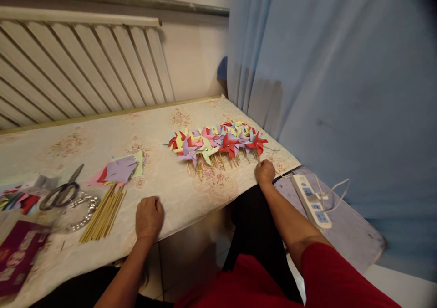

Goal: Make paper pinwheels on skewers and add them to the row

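Observation:
A row of finished paper pinwheels (218, 143) in red, purple, yellow and green lies on the table (177, 194), sticks pointing toward me. My right hand (264, 171) is closed at the right end of that row, pinching the stick of the last red pinwheel (256, 145). My left hand (149, 217) rests curled into a loose fist on the tablecloth near the front edge, with nothing visible in it. A bundle of bamboo sticks (104, 213) lies just left of it, below a small stack of coloured paper squares (121, 169).
Scissors (61, 192) and a clear bag (80, 210) lie at the left, beside a maroon packet (18, 253) and paper scraps (17, 198). A white power strip (311, 201) sits on a lower surface at the right. A blue curtain (334, 80) hangs right; a radiator (75, 66) lines the wall.

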